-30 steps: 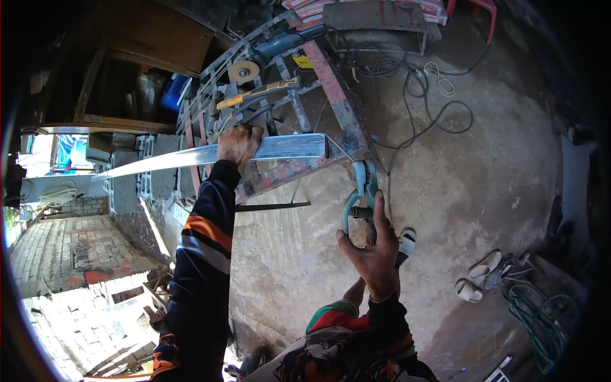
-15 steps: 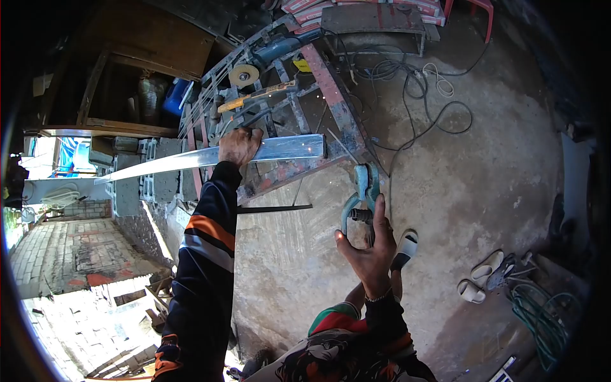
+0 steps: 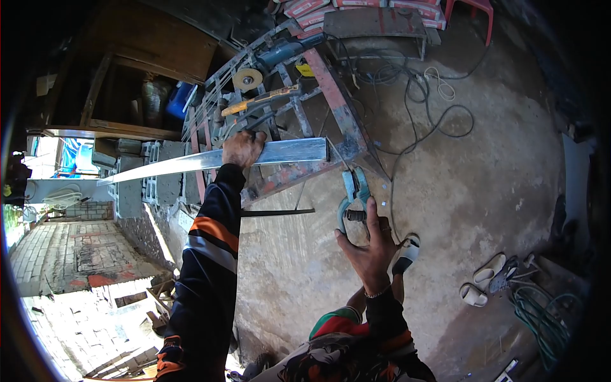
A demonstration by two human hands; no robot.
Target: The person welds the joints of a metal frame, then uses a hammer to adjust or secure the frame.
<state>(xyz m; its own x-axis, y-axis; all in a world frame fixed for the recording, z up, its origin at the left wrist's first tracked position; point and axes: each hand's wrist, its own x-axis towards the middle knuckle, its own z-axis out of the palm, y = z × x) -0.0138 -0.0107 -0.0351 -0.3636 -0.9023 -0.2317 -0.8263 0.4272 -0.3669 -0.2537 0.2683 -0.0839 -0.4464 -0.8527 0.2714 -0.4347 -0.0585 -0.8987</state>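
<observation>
My left hand [image 3: 244,149] is wrapped over a long silver rectangular metal tube [image 3: 293,151], which lies across the metal frame table and runs off to the left. My right hand [image 3: 372,245] grips a teal welding electrode holder [image 3: 355,186] with a dark spring between its handles. From its jaws a thin welding rod [image 3: 338,155] points up and left, its tip side overlapping the tube's right end in this view. Beyond my left hand, an orange-yellow handled tool [image 3: 261,100] and an angle grinder [image 3: 286,52] with a round disc [image 3: 247,79] rest on the frame.
The rusty red-and-grey metal frame [image 3: 331,86] stands ahead, with grey blocks [image 3: 168,169] at left. A black cable [image 3: 414,130] loops over the concrete floor. Sandals [image 3: 489,267] and a green hose [image 3: 541,325] lie at right. Stacked sacks [image 3: 309,11] and a low bench [image 3: 374,24] stand behind.
My right hand has moved slightly left and the electrode holder has dropped and tilted a little. My left hand keeps its grip on the tube. The whole view has shifted slightly.
</observation>
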